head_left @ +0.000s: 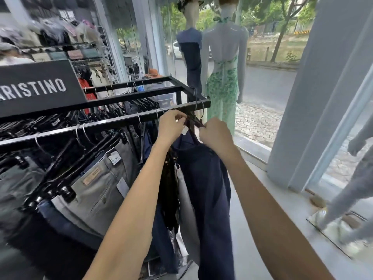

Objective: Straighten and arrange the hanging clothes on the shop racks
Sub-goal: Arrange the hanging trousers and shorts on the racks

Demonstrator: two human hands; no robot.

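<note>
A black metal rack (141, 93) runs from the left to the middle, with grey and blue trousers (96, 184) hung along its silver rail (60, 131). At the rack's right end a dark navy garment (203, 178) hangs on a dark hanger (193, 121). My left hand (171, 124) pinches the hanger's left arm. My right hand (216, 134) grips its right arm at the garment's shoulder. A black and a white garment (173, 188) hang just left of the navy one.
A black brand sign (38, 87) stands on the rack at left. Two mannequins (222, 63) stand behind the rack at the shop window. A grey pillar (314, 98) rises on the right, with a mannequin's legs (351, 195) on the window ledge. More stock fills the back-left shelves (60, 43).
</note>
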